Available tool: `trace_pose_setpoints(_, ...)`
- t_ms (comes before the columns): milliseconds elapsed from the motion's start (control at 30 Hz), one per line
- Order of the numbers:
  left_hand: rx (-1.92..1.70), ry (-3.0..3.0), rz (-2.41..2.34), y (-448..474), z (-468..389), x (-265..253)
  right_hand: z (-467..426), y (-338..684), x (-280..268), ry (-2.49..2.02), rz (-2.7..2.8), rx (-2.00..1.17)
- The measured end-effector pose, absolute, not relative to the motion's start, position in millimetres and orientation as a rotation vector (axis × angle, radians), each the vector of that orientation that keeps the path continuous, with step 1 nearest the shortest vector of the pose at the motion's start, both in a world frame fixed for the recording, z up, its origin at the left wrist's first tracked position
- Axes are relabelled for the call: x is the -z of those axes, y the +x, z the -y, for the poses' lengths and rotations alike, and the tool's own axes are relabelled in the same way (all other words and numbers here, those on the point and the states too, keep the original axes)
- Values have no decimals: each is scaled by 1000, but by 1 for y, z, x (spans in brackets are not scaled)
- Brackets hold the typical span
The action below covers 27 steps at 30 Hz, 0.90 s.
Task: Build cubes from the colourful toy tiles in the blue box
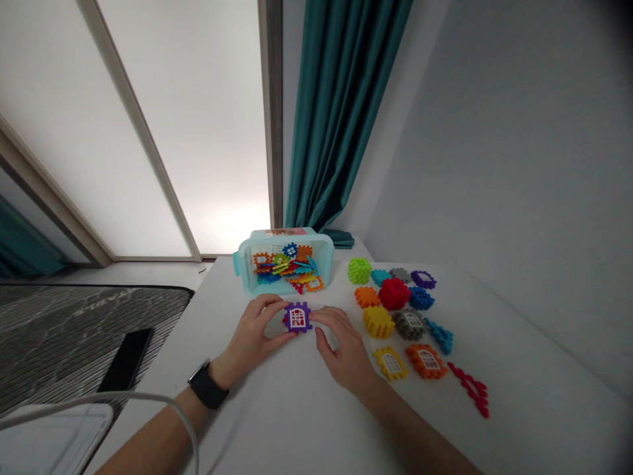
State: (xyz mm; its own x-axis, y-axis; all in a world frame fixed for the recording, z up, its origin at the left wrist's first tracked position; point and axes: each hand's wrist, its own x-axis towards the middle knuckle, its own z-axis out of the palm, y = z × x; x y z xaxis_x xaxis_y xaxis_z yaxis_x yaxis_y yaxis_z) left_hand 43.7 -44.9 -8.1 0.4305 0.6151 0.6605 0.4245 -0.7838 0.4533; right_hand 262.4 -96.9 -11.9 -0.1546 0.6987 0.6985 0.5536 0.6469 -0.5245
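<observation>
At the white table | left hand pinching purple window tile | right hand (loosely open) beside it

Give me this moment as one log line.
left hand: pinching purple piece | right hand: at its right edge | bin: beyond the hands | loose pieces: to the right

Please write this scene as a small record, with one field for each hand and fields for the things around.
Left hand: the left hand pinches a purple window tile between thumb and fingers
Right hand: the right hand has fingertips at the tile's right edge; firm grip unclear
Left wrist: black smartwatch
Surface: white table
Beyond the hands: light teal bin of mixed coloured pieces
Right side: yellow window tile, orange window tile, red lattice strip, other toothed pieces
Background: teal curtain
</observation>
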Motion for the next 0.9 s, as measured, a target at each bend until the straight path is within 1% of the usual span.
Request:
trace_pose_setpoints(233, -1291, 2370, -947, 43, 44, 7, 97, 262, 10, -1033, 1843, -207)
trace_pose_setpoints(567, -1308, 2465, -973, 44, 45, 8, 92, 265, 16, -1072, 1882, -153)
trace_pose_setpoints(900, -1179, 2419, -863, 44, 46, 5, 94, 266, 15, -1010, 1959, -72)
